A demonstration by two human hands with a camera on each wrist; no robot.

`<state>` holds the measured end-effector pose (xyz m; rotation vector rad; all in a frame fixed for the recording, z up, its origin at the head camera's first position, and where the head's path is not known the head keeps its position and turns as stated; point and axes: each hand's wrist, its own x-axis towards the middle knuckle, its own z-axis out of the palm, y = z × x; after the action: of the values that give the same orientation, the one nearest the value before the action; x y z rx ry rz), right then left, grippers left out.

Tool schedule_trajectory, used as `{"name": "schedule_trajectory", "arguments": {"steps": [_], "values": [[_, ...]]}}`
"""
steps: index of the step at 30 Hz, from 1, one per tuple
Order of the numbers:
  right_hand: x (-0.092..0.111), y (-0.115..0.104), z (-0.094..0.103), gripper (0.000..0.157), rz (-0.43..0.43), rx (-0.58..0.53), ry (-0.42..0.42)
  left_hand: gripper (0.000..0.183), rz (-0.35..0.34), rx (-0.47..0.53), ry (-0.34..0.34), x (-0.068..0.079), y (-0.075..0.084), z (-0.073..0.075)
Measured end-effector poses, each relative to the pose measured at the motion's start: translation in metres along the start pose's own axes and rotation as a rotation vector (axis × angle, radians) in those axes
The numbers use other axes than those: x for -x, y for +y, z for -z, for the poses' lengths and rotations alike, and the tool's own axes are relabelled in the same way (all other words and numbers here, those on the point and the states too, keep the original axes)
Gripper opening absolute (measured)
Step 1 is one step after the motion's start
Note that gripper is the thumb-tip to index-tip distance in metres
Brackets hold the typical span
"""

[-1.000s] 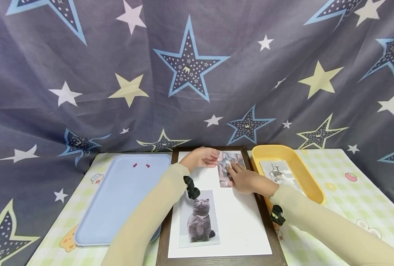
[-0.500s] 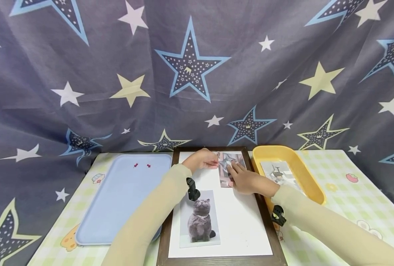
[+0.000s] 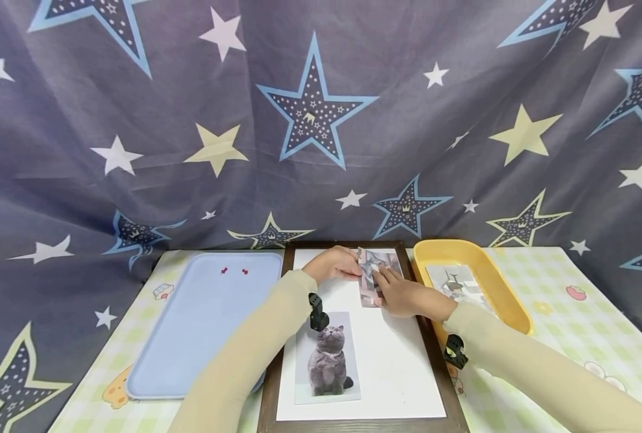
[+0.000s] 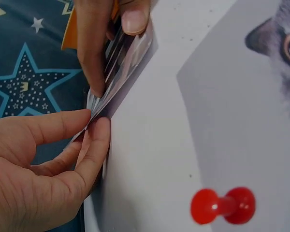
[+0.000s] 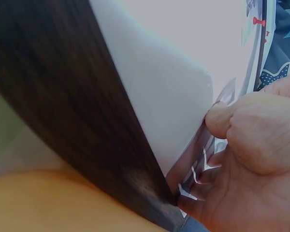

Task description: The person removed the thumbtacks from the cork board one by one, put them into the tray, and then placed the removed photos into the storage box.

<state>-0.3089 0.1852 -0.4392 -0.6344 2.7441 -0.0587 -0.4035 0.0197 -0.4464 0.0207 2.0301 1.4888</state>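
Note:
A small photo of a grey cat with pink parts (image 3: 367, 291) lies at the upper right of the white board (image 3: 396, 367), inside its dark wooden frame (image 3: 444, 385). My left hand (image 3: 336, 264) pinches the photo's left edge between thumb and fingers; that edge stands tilted up off the board in the left wrist view. Across the photo's face rest the fingers of my right hand (image 3: 404, 294), its thumb at the lower edge. Toward the board's lower left lies a larger grey cat photo (image 3: 328, 364). A red pushpin (image 4: 223, 206) sits at that photo's upper part.
A blue tray (image 3: 201, 337) with two red pushpins (image 3: 234, 271) stands left of the frame. Right of it, a yellow bin (image 3: 507, 300) contains another picture (image 3: 456, 282). A checked tablecloth (image 3: 564, 337) covers the table, and a starry curtain (image 3: 277, 192) hangs behind.
My left hand has shifted slightly right, and its fingers now grip the photo's left edge more closely. The right hand stays on the photo. The head view has tilted a little.

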Motion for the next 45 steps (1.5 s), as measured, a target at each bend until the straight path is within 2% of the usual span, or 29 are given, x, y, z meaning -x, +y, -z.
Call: {"name": "schedule_trajectory", "arguments": {"steps": [4,9,13,14,16,20,21,23,25,26,32,34,35,37,38,40,42,43,44,45], "values": [[0.002,0.0,0.004,0.064,-0.004,-0.024,-0.011,0.053,-0.013,-0.045,0.036,0.005,0.001,-0.001],[0.002,0.001,0.007,0.066,0.008,-0.047,-0.014,0.055,-0.01,-0.059,0.048,0.019,0.005,-0.004],[0.002,0.001,0.011,0.065,0.015,-0.07,-0.03,0.057,-0.035,-0.077,0.074,0.013,-0.001,-0.006],[0.002,0.002,0.011,0.066,0.021,-0.075,-0.03,0.057,-0.043,-0.075,0.077,-0.011,-0.012,-0.003],[0.0,0.004,0.013,0.067,0.035,-0.085,-0.033,0.06,-0.046,-0.055,0.083,-0.07,-0.038,0.004],[-0.004,0.007,0.021,0.068,0.052,-0.107,-0.062,0.068,-0.052,0.027,0.043,-0.214,-0.103,0.024],[-0.005,0.007,0.024,0.068,0.057,-0.105,-0.067,0.071,-0.056,0.038,0.042,-0.232,-0.112,0.026],[-0.007,0.009,0.029,0.065,0.07,-0.107,-0.07,0.077,-0.062,0.045,0.042,-0.246,-0.119,0.028],[-0.007,0.012,0.035,0.06,0.082,-0.115,-0.061,0.079,-0.061,0.04,0.047,-0.234,-0.114,0.025],[-0.006,0.014,0.038,0.058,0.092,-0.12,-0.054,0.079,-0.056,0.03,0.059,-0.221,-0.109,0.022],[0.009,0.034,0.055,0.049,0.173,-0.263,-0.013,0.061,-0.072,0.027,0.041,-0.106,-0.058,0.009],[0.018,0.04,0.06,0.047,0.19,-0.338,0.008,0.06,-0.085,0.03,0.031,-0.084,-0.048,0.008],[0.023,0.044,0.061,0.045,0.198,-0.364,0.027,0.06,-0.07,0.023,0.04,-0.07,-0.041,0.006],[0.032,0.052,0.063,0.043,0.209,-0.394,0.078,0.061,-0.063,0.015,0.044,-0.052,-0.032,0.004],[0.037,0.056,0.064,0.041,0.225,-0.398,0.115,0.062,-0.08,0.015,0.042,-0.055,-0.034,0.005],[0.046,0.064,0.064,0.037,0.233,-0.406,0.189,0.062,-0.062,0.008,0.06,-0.057,-0.034,0.004],[0.055,0.073,0.065,0.036,0.228,-0.389,0.274,0.066,-0.069,0.004,0.062,-0.091,-0.048,0.007],[0.06,0.079,0.065,0.034,0.224,-0.379,0.313,0.067,-0.07,0.007,0.064,-0.112,-0.057,0.01],[0.064,0.084,0.065,0.033,0.208,-0.369,0.351,0.068,-0.071,0.012,0.062,-0.136,-0.067,0.013],[0.068,0.089,0.065,0.032,0.187,-0.357,0.382,0.069,-0.064,0.003,0.074,-0.166,-0.08,0.015]]}}
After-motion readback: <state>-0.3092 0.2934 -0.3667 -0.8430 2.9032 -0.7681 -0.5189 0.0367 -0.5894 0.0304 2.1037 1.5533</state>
